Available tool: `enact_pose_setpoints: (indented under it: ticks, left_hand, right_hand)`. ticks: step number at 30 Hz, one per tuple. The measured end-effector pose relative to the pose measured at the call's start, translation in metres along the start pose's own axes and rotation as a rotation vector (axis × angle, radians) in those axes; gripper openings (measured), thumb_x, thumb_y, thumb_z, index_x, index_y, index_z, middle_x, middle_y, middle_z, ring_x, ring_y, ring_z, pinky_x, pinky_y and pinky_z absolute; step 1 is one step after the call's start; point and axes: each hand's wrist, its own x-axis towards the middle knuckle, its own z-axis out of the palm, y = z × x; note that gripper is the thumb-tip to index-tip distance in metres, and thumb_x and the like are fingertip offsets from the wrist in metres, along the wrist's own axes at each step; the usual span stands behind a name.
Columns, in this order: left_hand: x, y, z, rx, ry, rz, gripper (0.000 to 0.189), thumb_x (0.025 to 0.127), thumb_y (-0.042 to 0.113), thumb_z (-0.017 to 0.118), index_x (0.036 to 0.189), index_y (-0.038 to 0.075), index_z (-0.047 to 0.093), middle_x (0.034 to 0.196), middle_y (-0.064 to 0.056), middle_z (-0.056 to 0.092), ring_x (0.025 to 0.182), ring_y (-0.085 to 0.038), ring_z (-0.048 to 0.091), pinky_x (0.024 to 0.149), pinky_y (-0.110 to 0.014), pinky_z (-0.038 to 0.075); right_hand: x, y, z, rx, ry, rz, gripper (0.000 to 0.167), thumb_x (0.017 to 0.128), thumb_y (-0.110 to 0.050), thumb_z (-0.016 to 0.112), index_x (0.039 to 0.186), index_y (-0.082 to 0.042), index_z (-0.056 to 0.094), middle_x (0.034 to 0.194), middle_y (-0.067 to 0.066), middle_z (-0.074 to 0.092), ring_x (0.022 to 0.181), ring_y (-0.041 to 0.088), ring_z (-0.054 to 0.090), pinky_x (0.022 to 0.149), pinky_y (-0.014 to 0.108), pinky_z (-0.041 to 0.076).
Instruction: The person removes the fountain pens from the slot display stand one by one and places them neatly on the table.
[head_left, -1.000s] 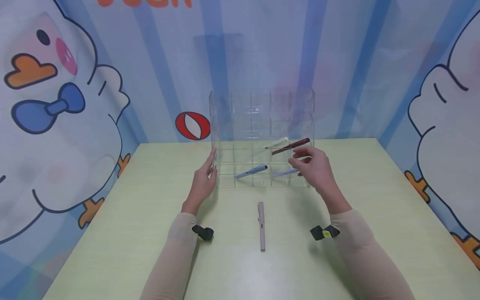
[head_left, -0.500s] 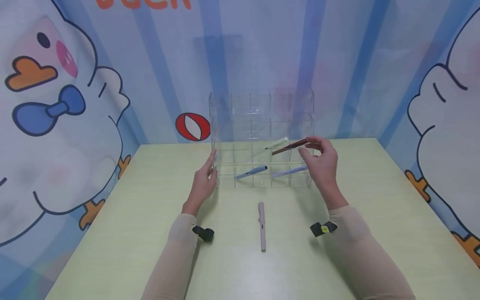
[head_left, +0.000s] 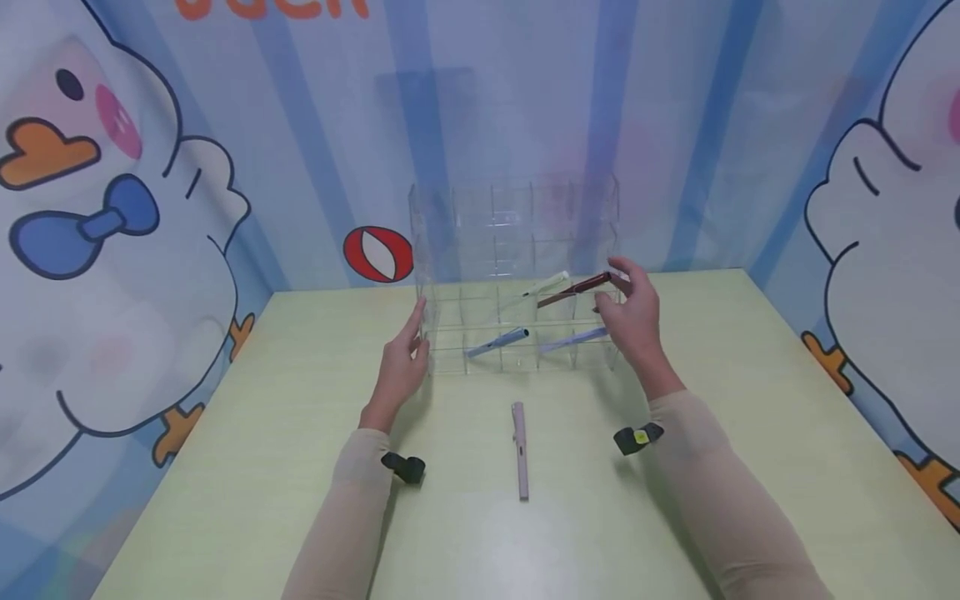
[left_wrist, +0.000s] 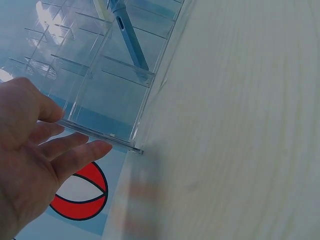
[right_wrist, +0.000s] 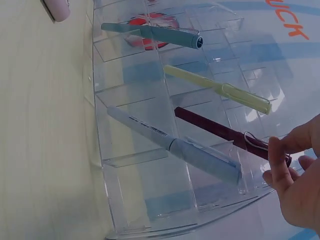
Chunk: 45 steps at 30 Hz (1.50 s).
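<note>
A clear acrylic rack (head_left: 517, 367) with tiers of compartments stands at the back of the table. My left hand (head_left: 401, 367) rests against its left side, fingers mostly straight, as the left wrist view also shows. At the right end, my right hand (head_left: 636, 321) has thumb and forefinger apart around the capped end of a dark red pen (right_wrist: 212, 128); firm contact cannot be told. That pen leans in an upper compartment beside a pale green pen (right_wrist: 220, 90). Lower down lean a blue pen (head_left: 498, 342) and a lavender pen (head_left: 573, 340).
A mauve pen (head_left: 521, 450) lies on the light table (head_left: 322, 358) in front of the rack, between the forearms. Close behind the rack is a printed cartoon backdrop (head_left: 510, 100).
My right hand has moved up from the lavender pen's end to the dark red pen's end. My left hand stays at the rack's side. The view has shifted slightly.
</note>
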Motion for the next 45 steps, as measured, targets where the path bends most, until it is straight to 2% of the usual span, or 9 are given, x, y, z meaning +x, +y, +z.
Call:
enact_pose_setpoints:
  ticks: [6, 15, 25, 31, 38, 43, 45]
  left_hand:
    - [0.000, 0.000, -0.001, 0.003, 0.003, -0.004, 0.074, 0.100, -0.003, 0.050, 0.160, 0.031, 0.024, 0.160, -0.006, 0.031, 0.138, -0.032, 0.043, 0.107, -0.046, 0.043]
    - [-0.002, 0.000, -0.001, 0.004, 0.000, -0.004, 0.073, 0.100, -0.003, 0.050, 0.160, 0.029, 0.025, 0.159, -0.009, 0.032, 0.137, -0.033, 0.044, 0.106, -0.046, 0.044]
    - [-0.001, -0.001, -0.001, 0.002, 0.002, 0.007, 0.073, 0.100, -0.003, 0.049, 0.160, 0.031, 0.024, 0.159, -0.011, 0.032, 0.133, -0.039, 0.047, 0.106, -0.048, 0.044]
    - [-0.001, -0.002, 0.000, 0.004, -0.003, 0.000, 0.074, 0.101, -0.003, 0.050, 0.160, 0.031, 0.024, 0.159, -0.010, 0.032, 0.133, -0.039, 0.048, 0.106, -0.047, 0.044]
    - [-0.001, -0.001, -0.001, 0.004, -0.004, 0.004, 0.073, 0.101, -0.003, 0.049, 0.161, 0.030, 0.023, 0.159, -0.011, 0.032, 0.132, -0.041, 0.048, 0.106, -0.048, 0.043]
    - [-0.001, 0.001, -0.001, 0.003, -0.008, -0.002, 0.073, 0.101, -0.003, 0.049, 0.161, 0.030, 0.023, 0.160, -0.009, 0.031, 0.134, -0.040, 0.047, 0.107, -0.047, 0.043]
    - [-0.001, 0.001, -0.001, 0.001, -0.008, -0.002, 0.072, 0.101, -0.003, 0.049, 0.161, 0.030, 0.023, 0.160, -0.009, 0.031, 0.134, -0.040, 0.047, 0.107, -0.047, 0.043]
  right_hand:
    - [0.007, 0.002, 0.006, 0.114, -0.103, 0.005, 0.064, 0.089, 0.016, 0.051, 0.150, 0.003, 0.036, 0.145, 0.022, 0.046, 0.135, 0.037, 0.047, 0.065, 0.019, 0.057]
    - [0.012, 0.006, 0.010, 0.112, -0.150, 0.069, 0.066, 0.094, 0.013, 0.051, 0.154, -0.001, 0.029, 0.141, 0.024, 0.050, 0.127, 0.039, 0.053, 0.061, 0.020, 0.057]
    - [0.014, 0.006, 0.013, 0.156, -0.142, 0.108, 0.061, 0.097, 0.012, 0.050, 0.153, -0.001, 0.032, 0.133, 0.031, 0.053, 0.120, 0.042, 0.057, 0.063, 0.025, 0.059]
    - [0.014, 0.007, 0.014, 0.172, -0.106, 0.110, 0.046, 0.096, 0.012, 0.053, 0.140, 0.008, 0.042, 0.126, 0.031, 0.057, 0.115, 0.041, 0.060, 0.062, 0.026, 0.060]
    - [0.014, 0.010, 0.016, 0.174, -0.067, 0.086, 0.037, 0.096, 0.010, 0.054, 0.133, 0.008, 0.047, 0.121, 0.028, 0.059, 0.107, 0.031, 0.065, 0.061, 0.029, 0.060]
    - [0.013, 0.012, 0.015, 0.187, -0.031, 0.075, 0.035, 0.095, 0.006, 0.061, 0.128, 0.007, 0.050, 0.113, 0.019, 0.062, 0.097, 0.020, 0.067, 0.061, 0.029, 0.060]
    - [0.012, 0.011, 0.014, 0.197, -0.022, 0.084, 0.036, 0.095, 0.004, 0.064, 0.127, 0.008, 0.050, 0.110, 0.016, 0.063, 0.096, 0.021, 0.068, 0.061, 0.029, 0.060]
